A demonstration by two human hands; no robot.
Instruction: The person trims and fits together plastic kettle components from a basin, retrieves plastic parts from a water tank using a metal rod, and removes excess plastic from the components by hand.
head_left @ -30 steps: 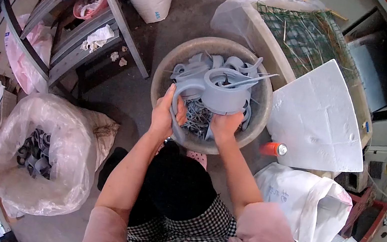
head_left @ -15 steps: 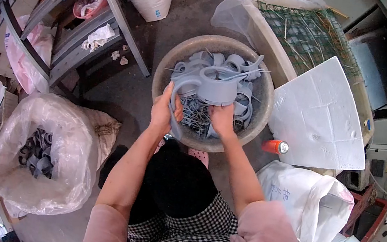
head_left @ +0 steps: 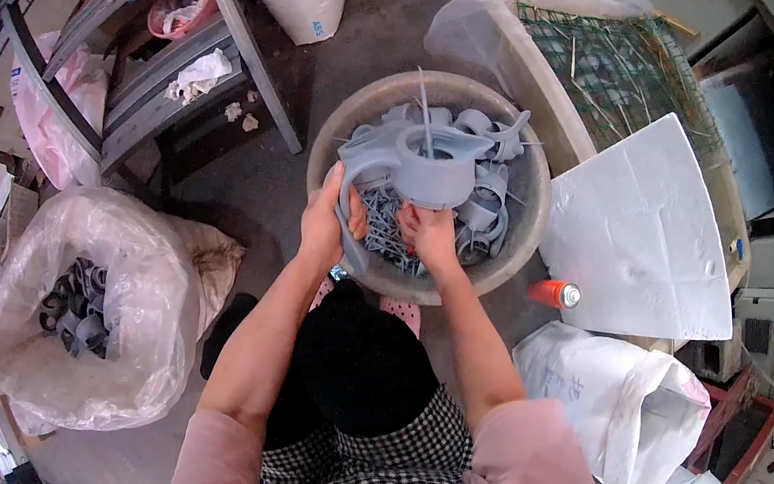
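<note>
My left hand (head_left: 322, 222) is closed around the curved handle of a grey plastic ring with a pouring lip (head_left: 432, 180), held over a wide tub (head_left: 333, 124). A thin grey plastic sprue (head_left: 425, 111) stands steeply up through the ring's opening. Just under the ring is my right hand (head_left: 431, 235), its fingers curled together; what they pinch, if anything, is hidden. More grey ringed parts (head_left: 487, 197) lie along the tub's far and right sides. Loose thin grey sprues (head_left: 383, 218) are heaped in its near part.
A clear-lined sack (head_left: 109, 239) with dark and grey pieces stands at left, below a metal-framed shelf (head_left: 240, 16). To the right are a white foam board (head_left: 647, 233), an orange spray can (head_left: 554, 293), a white sack (head_left: 588, 380) and a net-covered basin (head_left: 535, 73).
The sprue that lay across the ring's top now points steeply upward through it. My right hand has shifted slightly left beneath the ring. My left hand keeps its hold on the handle.
</note>
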